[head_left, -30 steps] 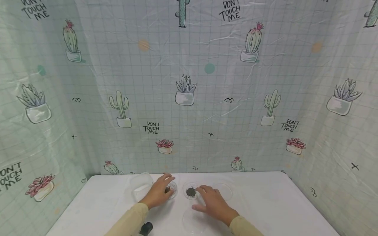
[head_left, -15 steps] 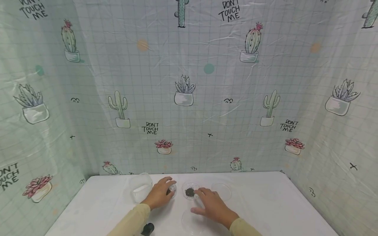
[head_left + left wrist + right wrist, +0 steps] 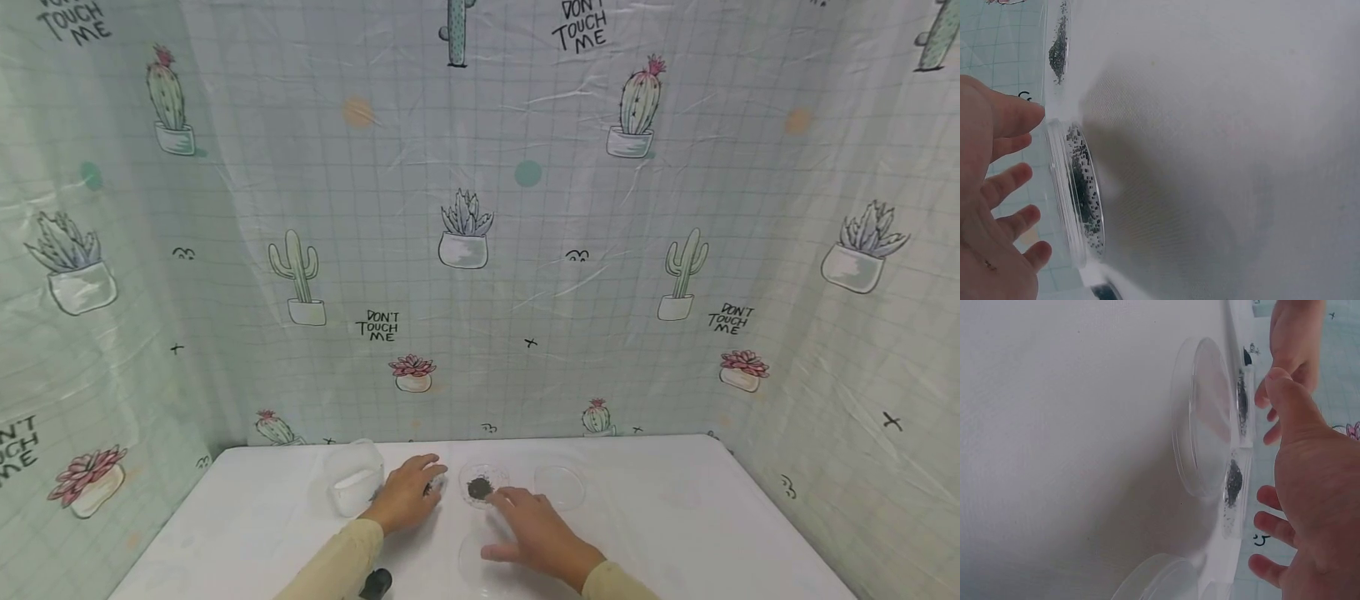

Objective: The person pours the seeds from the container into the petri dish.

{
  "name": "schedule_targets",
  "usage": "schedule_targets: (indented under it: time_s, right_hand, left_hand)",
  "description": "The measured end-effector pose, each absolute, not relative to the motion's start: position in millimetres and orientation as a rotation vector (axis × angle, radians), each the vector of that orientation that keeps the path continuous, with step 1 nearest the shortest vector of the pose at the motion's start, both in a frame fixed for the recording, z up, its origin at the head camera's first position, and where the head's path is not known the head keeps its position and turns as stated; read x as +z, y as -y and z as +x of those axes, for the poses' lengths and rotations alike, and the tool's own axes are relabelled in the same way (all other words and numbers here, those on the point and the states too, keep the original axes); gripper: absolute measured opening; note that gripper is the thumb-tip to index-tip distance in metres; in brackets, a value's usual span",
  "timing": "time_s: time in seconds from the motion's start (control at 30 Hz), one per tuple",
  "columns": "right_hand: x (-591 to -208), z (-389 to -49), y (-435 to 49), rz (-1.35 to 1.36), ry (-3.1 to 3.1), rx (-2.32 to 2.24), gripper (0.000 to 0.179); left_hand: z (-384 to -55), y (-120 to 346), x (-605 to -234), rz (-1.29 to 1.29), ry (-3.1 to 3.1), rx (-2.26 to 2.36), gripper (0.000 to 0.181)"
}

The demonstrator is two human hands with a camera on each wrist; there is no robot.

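My left hand [image 3: 405,496] hovers over a clear round dish [image 3: 1066,194] of dark granules, fingers loosely bent. In the left wrist view a gap separates the fingertips from the dish rim. A second clear dish [image 3: 463,475], with a dark granule heap [image 3: 479,488] in its middle, stands between the hands. Close by its near right side is my right hand [image 3: 540,533], fingers spread and holding nothing. Below that hand lies a clear shallow dish or lid [image 3: 1210,412]; another clear round piece [image 3: 558,487] lies to the right.
At the back left stands a clear container [image 3: 352,479] with something white in it. A black object [image 3: 377,583] lies by the left forearm at the front. Cactus-print curtains [image 3: 465,333] enclose the white table [image 3: 675,533] at back and sides.
Both hands have shifted slightly toward me, the right one a little more. The dishes keep their places, and the head view has turned slightly.
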State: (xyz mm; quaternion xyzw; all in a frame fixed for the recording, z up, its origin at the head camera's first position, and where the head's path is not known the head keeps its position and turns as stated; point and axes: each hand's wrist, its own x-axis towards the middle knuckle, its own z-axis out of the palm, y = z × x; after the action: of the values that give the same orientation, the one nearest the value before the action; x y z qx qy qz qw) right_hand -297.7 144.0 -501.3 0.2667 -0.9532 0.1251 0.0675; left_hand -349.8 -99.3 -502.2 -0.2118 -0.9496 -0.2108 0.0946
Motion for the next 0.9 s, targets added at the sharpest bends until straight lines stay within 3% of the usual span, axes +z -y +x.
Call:
schedule_targets:
  time_s: [0.6,0.9]
  right_hand:
    - [-507.6,-291.9,-143.6,0.913,2.908,0.216,0.088]
    - [-506.9,-288.6,-143.6,0.897,2.979,0.209,0.085]
  left_hand:
    - [-352.1,102.3,-507.3,-0.640,2.811,-0.560,0.033]
    - [-352.9,100.8,-505.1,-0.593,2.853,-0.600,0.033]
